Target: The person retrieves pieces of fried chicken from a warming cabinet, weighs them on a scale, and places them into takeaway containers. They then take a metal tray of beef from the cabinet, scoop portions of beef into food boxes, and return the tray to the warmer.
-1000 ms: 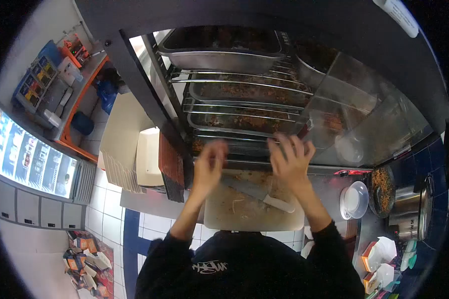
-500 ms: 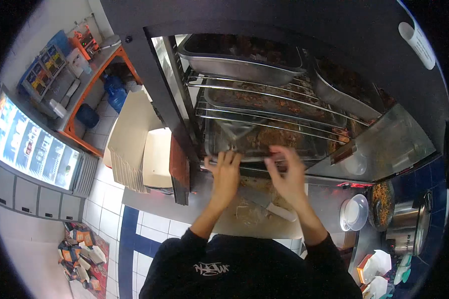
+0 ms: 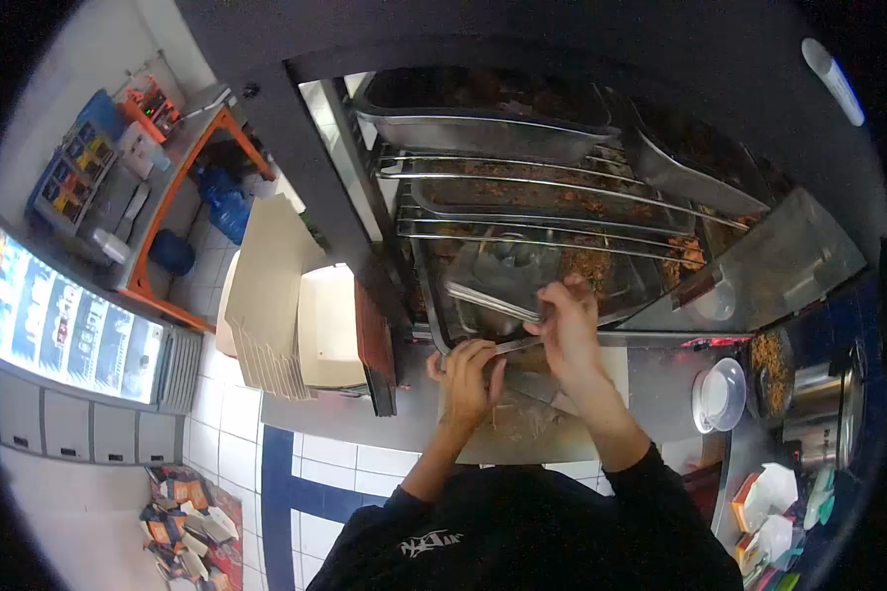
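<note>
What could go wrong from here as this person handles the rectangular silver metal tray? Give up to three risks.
The rectangular silver metal tray might shift or tilt, as the left grip is at one part of its front rim.
The long, flat, silvery metal piece over the tray could slip, since the right grip is at only one end.
The right grip might knock the clear glass panel standing nearby.

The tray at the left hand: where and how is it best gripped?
Probably by the tray's front rim, from the person's side: that raised edge faces the open front, where the left hand touches it, while rack bars cross above farther back.
</note>
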`<state>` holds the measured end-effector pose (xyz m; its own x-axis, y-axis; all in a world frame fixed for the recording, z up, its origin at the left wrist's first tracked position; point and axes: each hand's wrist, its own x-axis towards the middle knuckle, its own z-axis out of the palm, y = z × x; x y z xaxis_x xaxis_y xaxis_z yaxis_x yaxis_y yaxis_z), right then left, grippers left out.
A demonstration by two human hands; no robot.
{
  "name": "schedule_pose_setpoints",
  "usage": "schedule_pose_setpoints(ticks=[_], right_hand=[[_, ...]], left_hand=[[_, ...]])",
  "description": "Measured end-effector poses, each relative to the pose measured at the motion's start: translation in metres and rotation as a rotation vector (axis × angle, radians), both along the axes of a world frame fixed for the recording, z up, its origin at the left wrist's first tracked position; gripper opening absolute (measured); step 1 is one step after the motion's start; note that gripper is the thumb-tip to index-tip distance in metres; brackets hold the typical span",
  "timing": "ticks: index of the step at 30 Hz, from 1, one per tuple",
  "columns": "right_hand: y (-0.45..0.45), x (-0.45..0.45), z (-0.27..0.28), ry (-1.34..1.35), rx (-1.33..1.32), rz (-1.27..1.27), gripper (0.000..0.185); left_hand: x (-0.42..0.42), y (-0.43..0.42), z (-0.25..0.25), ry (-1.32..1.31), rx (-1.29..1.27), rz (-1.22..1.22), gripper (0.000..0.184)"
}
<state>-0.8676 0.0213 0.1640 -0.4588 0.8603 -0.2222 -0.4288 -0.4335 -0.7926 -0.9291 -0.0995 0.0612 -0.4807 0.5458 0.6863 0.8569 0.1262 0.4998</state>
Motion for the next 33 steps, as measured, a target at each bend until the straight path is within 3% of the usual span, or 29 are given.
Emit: schedule_pose_setpoints(ticks=[2,4,5,7,8,10,11,13,15,17,19,22,27,29,32,33], right_hand=[[0.004,0.012,0.025,-0.044,-0.028,0.023,0.033],[0.009,0.023,0.035,-0.086,-0.062,0.102,0.047],[0.010,0.030,0.037,-0.086,-0.063,0.084,0.047],[0.006,0.046,0.040,-0.103,-0.033,0.190,0.045],[0.002,0.054,0.041,-0.109,-0.039,0.178,0.045],[-0.007,0.071,0.043,-0.103,-0.004,0.248,0.047],[-0.013,0.080,0.046,-0.107,-0.004,0.238,0.047],[-0.030,0.101,0.046,-0.072,0.170,0.341,0.050],[-0.041,0.127,0.034,-0.008,0.238,0.342,0.052],[-0.052,0.156,0.033,-0.019,0.347,0.382,0.053],[-0.055,0.197,0.020,-0.031,0.351,0.388,0.052],[-0.075,0.259,0.010,-0.342,0.331,0.407,0.046],[-0.087,0.341,-0.029,-0.707,0.363,0.101,0.028],[-0.074,0.364,-0.050,-1.167,0.806,-0.182,0.028],[-0.040,0.387,-0.071,-1.344,0.577,-0.211,0.035],[-0.025,0.397,-0.082,-1.402,0.572,-0.192,0.036]], left_hand=[[0.000,-0.001,-0.002,-0.021,0.004,-0.038,0.019],[-0.004,-0.003,-0.005,-0.235,0.246,-0.024,0.020],[-0.007,-0.003,0.014,-0.239,0.244,-0.042,0.020],[-0.014,-0.011,0.059,-0.735,0.279,-0.152,0.024],[-0.017,-0.014,0.073,-0.743,0.271,-0.161,0.024],[-0.023,-0.018,0.092,-1.398,0.348,-0.582,0.028],[-0.024,-0.022,0.094,-1.403,0.343,-0.590,0.028],[-0.022,-0.037,0.093,-1.416,0.083,-0.687,0.029],[-0.014,-0.054,0.095,-1.474,0.051,-0.851,0.029],[0.002,-0.068,0.111,-1.433,-0.325,-0.912,0.033],[0.036,-0.066,0.116,-1.557,-0.326,-0.978,0.039],[0.078,-0.053,0.087,-1.507,-0.532,-1.025,0.041],[0.170,0.006,0.018,-1.288,-0.612,-1.236,0.039],[0.214,0.036,-0.005,-1.289,-0.611,-1.296,0.036],[0.271,0.072,-0.058,-1.347,-0.586,-1.334,0.033],[0.287,0.080,-0.060,-1.408,-0.603,-1.194,0.037]])
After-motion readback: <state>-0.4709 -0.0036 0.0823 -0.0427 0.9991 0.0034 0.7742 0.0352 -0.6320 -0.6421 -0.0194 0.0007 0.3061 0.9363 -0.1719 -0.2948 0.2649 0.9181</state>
